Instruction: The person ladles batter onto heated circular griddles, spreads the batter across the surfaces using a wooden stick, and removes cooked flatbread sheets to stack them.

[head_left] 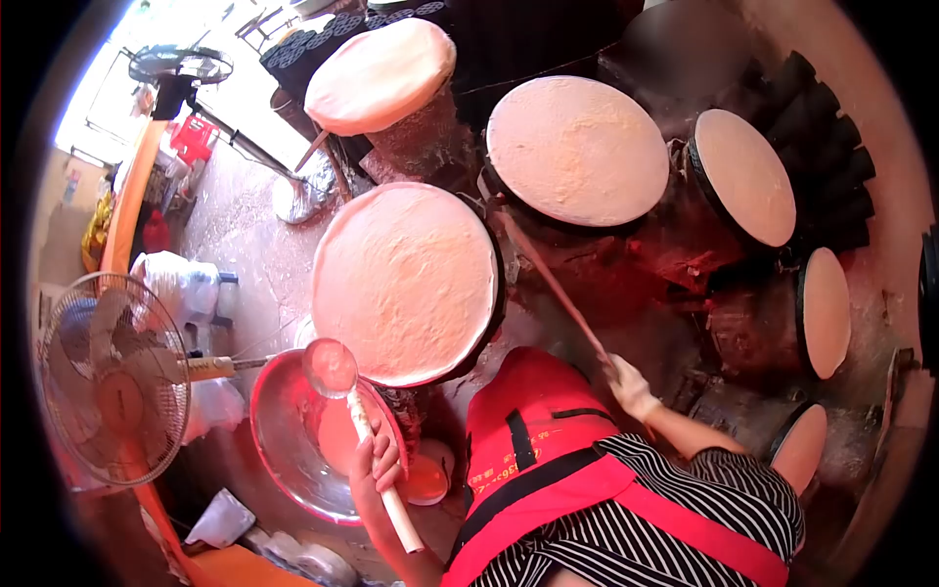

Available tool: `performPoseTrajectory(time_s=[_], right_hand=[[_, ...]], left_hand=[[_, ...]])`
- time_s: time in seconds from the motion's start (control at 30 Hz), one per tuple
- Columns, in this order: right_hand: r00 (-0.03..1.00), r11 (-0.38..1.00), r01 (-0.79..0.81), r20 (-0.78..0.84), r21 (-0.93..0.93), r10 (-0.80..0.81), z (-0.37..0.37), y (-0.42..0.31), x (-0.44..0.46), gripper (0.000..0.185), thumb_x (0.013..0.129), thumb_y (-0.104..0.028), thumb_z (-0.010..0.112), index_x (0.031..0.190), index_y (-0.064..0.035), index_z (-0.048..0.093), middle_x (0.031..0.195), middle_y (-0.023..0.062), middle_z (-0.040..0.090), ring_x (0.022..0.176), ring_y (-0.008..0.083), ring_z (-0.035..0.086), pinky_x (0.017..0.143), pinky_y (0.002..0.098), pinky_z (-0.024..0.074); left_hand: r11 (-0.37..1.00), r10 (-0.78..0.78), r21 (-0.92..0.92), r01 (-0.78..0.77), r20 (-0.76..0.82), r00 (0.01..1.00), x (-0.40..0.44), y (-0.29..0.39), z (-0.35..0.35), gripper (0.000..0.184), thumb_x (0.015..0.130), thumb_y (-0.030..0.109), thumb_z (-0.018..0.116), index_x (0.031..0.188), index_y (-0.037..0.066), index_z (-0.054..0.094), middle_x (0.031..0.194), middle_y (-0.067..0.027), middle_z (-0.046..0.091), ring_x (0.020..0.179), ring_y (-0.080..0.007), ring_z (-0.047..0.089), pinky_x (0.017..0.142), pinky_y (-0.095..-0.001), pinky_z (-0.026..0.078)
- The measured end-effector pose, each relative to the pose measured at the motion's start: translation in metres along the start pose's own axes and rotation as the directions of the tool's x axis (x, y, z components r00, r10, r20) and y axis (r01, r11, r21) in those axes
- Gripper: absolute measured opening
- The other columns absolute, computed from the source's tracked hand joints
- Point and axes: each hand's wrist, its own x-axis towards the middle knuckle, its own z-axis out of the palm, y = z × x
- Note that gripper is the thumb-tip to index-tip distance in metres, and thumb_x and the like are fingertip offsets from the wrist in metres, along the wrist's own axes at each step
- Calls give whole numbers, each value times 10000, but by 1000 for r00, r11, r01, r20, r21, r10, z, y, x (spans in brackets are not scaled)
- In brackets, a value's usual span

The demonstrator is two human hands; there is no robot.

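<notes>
Nearest is your red apron (533, 406). Your left hand (376, 464) grasps the ladle (331, 368) above the basin's rim (257, 430); better hold its bowl level against drips. Your right hand (634, 391) grips the stick (559, 292), far end beside the pale round (406, 284); move it lightly.

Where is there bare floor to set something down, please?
The floor between the white bags and the griddle by the bowl looks bare, up to the foil-wrapped base. Crowded: the bowl's right edge, with ladle, left hand and small bucket.
</notes>
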Motion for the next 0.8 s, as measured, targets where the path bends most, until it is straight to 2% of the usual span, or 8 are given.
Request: performPoseTrajectory(time_s=[0.07,0.23,0.27,0.37,0.6,0.63,0.77,0.8], right_hand=[[980,981,195,-48,-24,-195,26,-16,68,296,868,-111,525,1160,-61,532,1122,166,577,1038,362,550,843,410,462],[954,975,183,-263,127,-145,103,-54,249,240,842,-173,560,1055,-63,550,1004,225,602,947,427,548,771,475,450],[984,972,135,-144,195,-108,100,-74,277,270,843,-185,567,1086,-69,555,1013,227,609,964,422,556,799,469,454],[984,967,180,-32,182,-177,135,-83,343,248,856,-217,562,1053,-67,577,980,239,621,963,425,570,801,476,461],[951,923,-49,301,381,-73,112,1,285,359,895,-279,500,1165,-52,568,1105,252,592,1049,393,558,883,426,431],[977,909,-28,203,415,-63,97,24,251,319,898,-251,488,1085,-11,584,961,206,627,899,262,602,807,386,453],[887,912,-339,401,231,228,-11,105,104,342,892,-280,491,1025,22,583,840,196,626,824,262,611,744,406,446],[501,604,-792,477,-84,723,-12,163,69,341,886,-284,499,1003,14,616,853,214,640,830,295,637,713,417,447]], left_hand=[[994,7,-110,-8,-12,1000,-8,-17,9,330,983,93,335,1252,-94,300,778,-42,348,569,-95,369,412,-204,365],[983,152,-75,-166,-165,975,-48,-52,8,337,982,111,334,1242,-103,321,777,-49,356,563,-99,365,413,-203,368],[977,191,-56,-205,-191,963,-56,-57,5,349,986,123,321,1250,-105,305,771,-46,357,571,-104,371,418,-212,371],[947,318,89,-310,-425,848,-78,-79,9,143,968,150,384,896,26,389,769,-90,403,681,-168,433,538,-259,424],[914,398,180,-364,-573,716,-76,-130,45,177,972,133,378,813,61,346,709,-36,352,537,-124,354,470,-234,373],[909,412,203,-364,-564,715,-74,-133,47,184,971,134,380,805,64,342,704,-35,348,537,-124,355,470,-233,372],[932,251,-224,-286,-174,952,-62,-140,28,348,984,123,320,1241,-110,308,775,-46,362,577,-107,368,438,-225,376],[930,251,-235,-284,-160,955,-56,-149,39,340,980,119,326,1228,-114,308,765,-40,359,583,-109,366,457,-238,378]])
